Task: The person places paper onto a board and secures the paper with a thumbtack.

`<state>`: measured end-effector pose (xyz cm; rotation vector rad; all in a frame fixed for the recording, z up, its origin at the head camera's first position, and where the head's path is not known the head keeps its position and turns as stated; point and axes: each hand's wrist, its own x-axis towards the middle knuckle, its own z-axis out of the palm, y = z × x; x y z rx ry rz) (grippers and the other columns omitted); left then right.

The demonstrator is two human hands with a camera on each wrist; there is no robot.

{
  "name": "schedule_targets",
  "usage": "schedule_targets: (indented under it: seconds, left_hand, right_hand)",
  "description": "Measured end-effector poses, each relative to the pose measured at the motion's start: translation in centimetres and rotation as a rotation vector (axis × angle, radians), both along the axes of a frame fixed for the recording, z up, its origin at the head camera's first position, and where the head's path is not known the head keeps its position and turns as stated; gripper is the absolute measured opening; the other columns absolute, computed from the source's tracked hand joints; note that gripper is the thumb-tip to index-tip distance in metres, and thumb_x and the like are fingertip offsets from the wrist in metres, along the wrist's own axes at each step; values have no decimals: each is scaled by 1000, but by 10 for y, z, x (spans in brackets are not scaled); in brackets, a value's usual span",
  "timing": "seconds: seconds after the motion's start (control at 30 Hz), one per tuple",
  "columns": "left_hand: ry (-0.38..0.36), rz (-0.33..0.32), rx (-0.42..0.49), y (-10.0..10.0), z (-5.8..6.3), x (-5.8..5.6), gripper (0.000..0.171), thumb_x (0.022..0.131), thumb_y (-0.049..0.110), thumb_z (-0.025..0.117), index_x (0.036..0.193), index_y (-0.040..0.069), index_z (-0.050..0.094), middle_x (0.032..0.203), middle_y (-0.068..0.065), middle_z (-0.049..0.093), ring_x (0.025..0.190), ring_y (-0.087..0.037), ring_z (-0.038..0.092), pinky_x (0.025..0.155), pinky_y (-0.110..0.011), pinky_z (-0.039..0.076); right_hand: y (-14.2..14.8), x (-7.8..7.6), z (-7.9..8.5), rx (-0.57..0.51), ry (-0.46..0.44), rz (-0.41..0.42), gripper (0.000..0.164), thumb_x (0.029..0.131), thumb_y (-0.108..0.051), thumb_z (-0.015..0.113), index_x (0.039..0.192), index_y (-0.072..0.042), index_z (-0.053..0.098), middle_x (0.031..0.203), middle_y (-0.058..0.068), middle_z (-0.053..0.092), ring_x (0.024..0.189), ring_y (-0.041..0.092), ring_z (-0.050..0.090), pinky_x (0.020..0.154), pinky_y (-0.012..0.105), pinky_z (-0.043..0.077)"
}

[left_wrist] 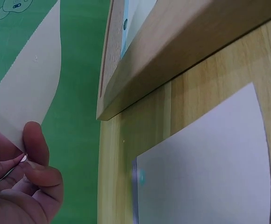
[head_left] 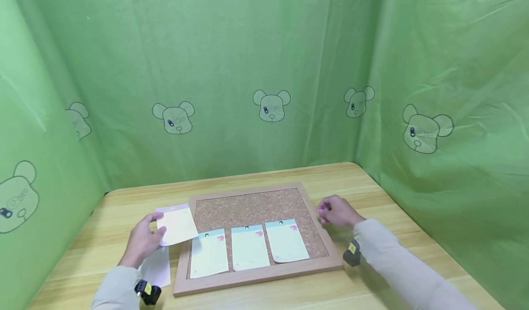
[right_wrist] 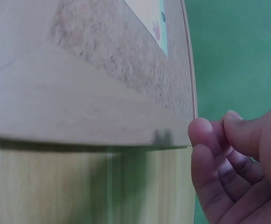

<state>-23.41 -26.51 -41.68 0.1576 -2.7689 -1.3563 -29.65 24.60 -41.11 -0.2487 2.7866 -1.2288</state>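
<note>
My left hand (head_left: 144,239) pinches a pale cream note sheet (head_left: 182,229) between thumb and fingers, raised over the left edge of a cork board (head_left: 252,209). A lilac strip shows behind the sheet's top edge. Three note sheets with blue headers, a left one (head_left: 211,257), a middle one (head_left: 250,252) and a right one (head_left: 287,245), are tacked along the board's lower half. Beside the board's right frame, my right hand (head_left: 339,211) has thumb and index finger together; a thin dark spike, seemingly a thumbtack's (right_wrist: 223,123), shows between them. Its head is hidden.
A loose pale sheet (head_left: 159,268) lies on the wooden table (head_left: 384,255) left of the board, partly under my left arm. Green curtains (head_left: 231,71) with bear heads stand behind and at both sides.
</note>
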Motion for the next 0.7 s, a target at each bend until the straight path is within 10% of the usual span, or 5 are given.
schedule_targets:
  seconds: [0.7]
  left_hand:
    - [15,-21,-10,5,3,-3,50,97,12,54,143,-1,37,145,-30,32,102,-37,58,75,-39,56]
  right_hand:
    - [-14,-3,2,28,14,14,8,90,5,57,94,6,65,73,11,61,65,24,62,60,36,56]
